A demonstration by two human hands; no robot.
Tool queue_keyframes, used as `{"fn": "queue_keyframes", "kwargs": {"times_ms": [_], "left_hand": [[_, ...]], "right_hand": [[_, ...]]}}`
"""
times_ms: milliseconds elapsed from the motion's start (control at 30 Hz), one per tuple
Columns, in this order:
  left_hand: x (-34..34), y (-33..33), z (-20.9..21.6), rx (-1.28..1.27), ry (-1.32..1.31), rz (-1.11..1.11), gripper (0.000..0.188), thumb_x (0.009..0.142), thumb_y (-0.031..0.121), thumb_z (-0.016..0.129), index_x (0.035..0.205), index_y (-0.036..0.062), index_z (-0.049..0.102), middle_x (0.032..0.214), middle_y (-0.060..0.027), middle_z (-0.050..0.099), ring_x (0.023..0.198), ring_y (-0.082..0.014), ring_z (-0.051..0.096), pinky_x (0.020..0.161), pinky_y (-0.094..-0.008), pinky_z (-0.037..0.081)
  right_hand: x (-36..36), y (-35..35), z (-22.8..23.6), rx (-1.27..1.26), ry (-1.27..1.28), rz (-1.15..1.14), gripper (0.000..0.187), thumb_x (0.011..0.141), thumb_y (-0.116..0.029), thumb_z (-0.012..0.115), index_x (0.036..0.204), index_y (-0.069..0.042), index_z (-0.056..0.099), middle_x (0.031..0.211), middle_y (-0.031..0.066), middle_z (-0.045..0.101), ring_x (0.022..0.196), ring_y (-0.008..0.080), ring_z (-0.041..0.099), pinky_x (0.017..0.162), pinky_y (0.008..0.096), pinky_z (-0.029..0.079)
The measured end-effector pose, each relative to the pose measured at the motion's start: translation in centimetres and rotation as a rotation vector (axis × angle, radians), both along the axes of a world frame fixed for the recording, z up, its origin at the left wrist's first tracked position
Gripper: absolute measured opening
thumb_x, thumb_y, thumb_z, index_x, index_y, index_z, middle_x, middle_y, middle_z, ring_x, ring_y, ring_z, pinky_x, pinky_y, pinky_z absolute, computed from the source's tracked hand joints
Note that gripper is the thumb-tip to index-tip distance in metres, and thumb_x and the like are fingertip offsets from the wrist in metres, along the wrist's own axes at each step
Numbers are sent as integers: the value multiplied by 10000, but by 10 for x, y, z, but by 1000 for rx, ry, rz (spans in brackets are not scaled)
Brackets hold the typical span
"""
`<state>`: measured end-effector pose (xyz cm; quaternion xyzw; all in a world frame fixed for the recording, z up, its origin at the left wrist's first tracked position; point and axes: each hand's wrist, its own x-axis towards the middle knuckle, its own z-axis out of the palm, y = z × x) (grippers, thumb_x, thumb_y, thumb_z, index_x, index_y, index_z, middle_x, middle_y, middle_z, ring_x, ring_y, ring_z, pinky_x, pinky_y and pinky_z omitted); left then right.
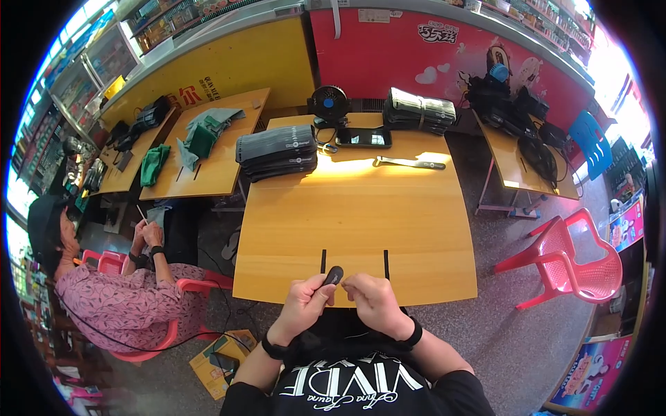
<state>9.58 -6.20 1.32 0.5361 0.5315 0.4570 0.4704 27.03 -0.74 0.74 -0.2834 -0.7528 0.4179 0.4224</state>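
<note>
My left hand (304, 306) is closed around a small black piece with a rounded end (334, 276), which sticks up past the thumb and looks like a strap tip. Close beside it, my right hand (377, 303) is closed with thumb and fingers pinched together. What it holds, if anything, is too small to make out. Both hands are above the near edge of the wooden table (354, 222). Farther back on the table lies a strap (411, 163), pale at one end and with a black rounded tip at the other.
A stack of black bands (276, 154) and a tied bundle (420, 111) stand at the table's back, around a phone (364, 137) and a fan (329, 104). At left, a seated person (132, 291) works beside another table (222, 163). A pink chair (562, 260) stands right.
</note>
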Motion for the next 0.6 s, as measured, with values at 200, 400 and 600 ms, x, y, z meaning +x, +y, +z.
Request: {"fn": "queue_keyframes", "kwargs": {"times_ms": [200,400,600], "left_hand": [[-3,-14,29,193,274,-116,181,963,131,559,1042,-15,633,627,-40,579,519,-103,542,497,-233,420],[1,-13,39,99,262,-131,144,927,128,611,971,-7,636,609,-71,558,545,-160,573,529,-277,448],[-23,-48,-9,-160,114,100,242,953,204,581,1069,2,646,631,-4,561,534,-89,531,511,-235,425]], "right_hand": [[17,-11,10,-531,122,172,80,889,19,578,893,0,656,634,28,586,587,77,514,528,247,413],[20,-14,14,-472,211,94,125,900,43,533,879,0,649,664,19,581,568,70,513,512,237,406],[82,34,73,-188,665,-530,195,831,113,483,904,-1,623,669,41,544,559,107,538,508,240,418]]}}
